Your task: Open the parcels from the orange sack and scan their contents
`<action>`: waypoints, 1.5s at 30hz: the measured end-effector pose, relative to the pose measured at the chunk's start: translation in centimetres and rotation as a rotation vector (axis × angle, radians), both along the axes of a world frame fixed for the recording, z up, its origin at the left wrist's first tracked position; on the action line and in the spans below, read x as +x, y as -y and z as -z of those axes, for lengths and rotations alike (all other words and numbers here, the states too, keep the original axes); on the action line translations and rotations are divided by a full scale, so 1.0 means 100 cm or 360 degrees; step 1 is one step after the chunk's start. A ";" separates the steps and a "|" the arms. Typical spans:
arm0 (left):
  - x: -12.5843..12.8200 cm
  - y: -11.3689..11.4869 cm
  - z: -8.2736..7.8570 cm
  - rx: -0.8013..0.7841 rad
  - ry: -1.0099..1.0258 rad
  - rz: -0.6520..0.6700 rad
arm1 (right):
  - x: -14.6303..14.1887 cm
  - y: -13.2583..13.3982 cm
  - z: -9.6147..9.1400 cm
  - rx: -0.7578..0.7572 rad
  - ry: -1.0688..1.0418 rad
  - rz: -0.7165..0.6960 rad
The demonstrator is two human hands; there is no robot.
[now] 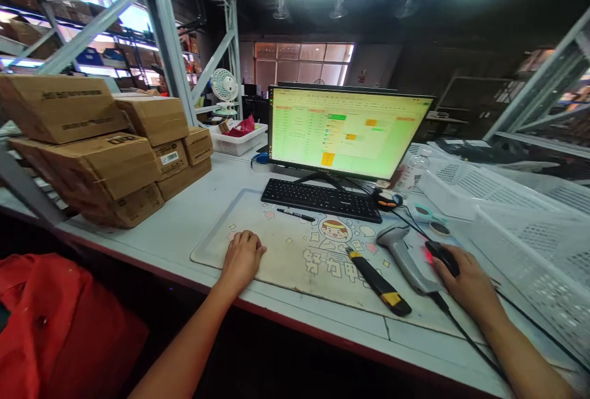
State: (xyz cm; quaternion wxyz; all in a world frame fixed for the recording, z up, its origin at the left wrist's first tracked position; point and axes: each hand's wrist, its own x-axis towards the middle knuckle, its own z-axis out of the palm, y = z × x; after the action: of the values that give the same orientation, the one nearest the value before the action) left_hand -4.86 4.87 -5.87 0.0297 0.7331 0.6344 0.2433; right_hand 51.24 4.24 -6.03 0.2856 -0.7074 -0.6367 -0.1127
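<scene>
The person's right hand (470,282) sits on a black computer mouse (443,257), fingers curved over its top in a light grip, while the left hand (242,260) rests palm down on a worn printed desk mat (295,264), fingers loosely curled and holding nothing. The mouse lies at the mat's right side, just beside a grey barcode scanner (403,257) lying on its side, with a red glow showing between the two. A utility knife (378,282) in black and yellow lies on the mat between the hands, close to the scanner. That crowding is the main risk: a sideways mouse stroke could nudge the scanner into the knife or push either one toward the desk's front edge. A cable (465,331) trails from under the right hand over that edge, so a snag could drag things with it. Stacked cardboard boxes (92,147) sit unevenly at the left, and a careless bump could topple them. The spreadsheet on the monitor (345,131) has small rows, so a misplaced click could select the wrong one.
</scene>
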 end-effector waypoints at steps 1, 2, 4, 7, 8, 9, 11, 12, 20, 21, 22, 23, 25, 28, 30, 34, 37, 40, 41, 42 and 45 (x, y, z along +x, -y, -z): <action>-0.001 -0.001 0.001 0.0014 -0.0007 0.0005 | -0.003 0.003 -0.002 0.0016 0.0006 0.0004; -0.001 -0.001 0.002 0.0023 -0.0014 0.0010 | -0.005 0.004 -0.003 0.0033 0.0010 -0.0004; -0.002 -0.002 0.003 0.0035 -0.0022 0.0016 | -0.007 0.006 -0.002 0.0063 0.0005 -0.0033; -0.002 -0.003 0.003 0.0048 -0.0020 0.0028 | -0.005 0.005 0.002 0.0038 0.0006 -0.0059; -0.002 -0.003 0.003 0.0048 -0.0018 0.0034 | -0.004 0.004 0.003 0.0011 0.0012 -0.0064; -0.002 -0.003 0.003 0.0044 -0.0016 0.0036 | -0.003 0.004 0.004 -0.0013 0.0018 -0.0060; -0.002 -0.003 0.002 0.0027 -0.0008 0.0036 | -0.003 0.004 0.006 -0.0051 0.0032 -0.0038; -0.002 -0.003 0.002 0.0018 -0.0003 0.0033 | -0.002 0.004 0.006 -0.0062 0.0041 -0.0024; -0.004 -0.004 0.005 0.0057 0.0041 0.0039 | 0.003 0.002 0.013 -0.0043 0.0113 0.0201; -0.004 -0.004 0.006 0.0062 0.0042 0.0035 | 0.004 0.001 0.015 -0.0029 0.0123 0.0227; -0.004 -0.005 0.007 0.0065 0.0042 0.0030 | 0.005 0.000 0.016 -0.0020 0.0131 0.0246; -0.004 -0.005 0.007 0.0066 0.0039 0.0027 | 0.005 0.000 0.017 -0.0018 0.0139 0.0261; -0.004 -0.005 0.008 0.0068 0.0028 0.0022 | 0.005 -0.001 0.018 -0.0024 0.0151 0.0292; -0.005 -0.006 0.011 0.0081 0.0006 0.0015 | 0.003 0.001 0.016 -0.0045 0.0163 0.0320; -0.005 -0.006 0.012 0.0090 -0.0006 0.0015 | 0.001 0.002 0.015 -0.0051 0.0155 0.0318; -0.005 -0.007 0.014 0.0078 -0.0037 0.0016 | 0.000 0.002 0.013 -0.0026 0.0139 0.0294; -0.006 -0.008 0.016 0.0100 -0.0052 0.0012 | 0.001 0.002 0.013 -0.0022 0.0149 0.0243; -0.009 -0.010 0.018 0.0156 0.0023 0.0061 | 0.001 0.003 0.012 -0.0019 0.0157 0.0206; -0.010 -0.010 0.018 0.0170 0.0076 0.0079 | 0.000 0.003 0.012 -0.0020 0.0155 0.0207; -0.010 -0.011 0.019 0.0180 0.0140 0.0089 | 0.000 0.004 0.011 -0.0022 0.0152 0.0213; -0.012 -0.011 0.018 0.0178 0.0335 0.0095 | -0.001 0.005 0.011 -0.0033 0.0158 0.0223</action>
State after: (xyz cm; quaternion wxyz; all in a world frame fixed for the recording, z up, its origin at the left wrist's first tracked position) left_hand -6.11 5.95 -7.70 0.0622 0.7226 0.5912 0.3529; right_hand 51.09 3.71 -7.08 0.2377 -0.7467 -0.6002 -0.1606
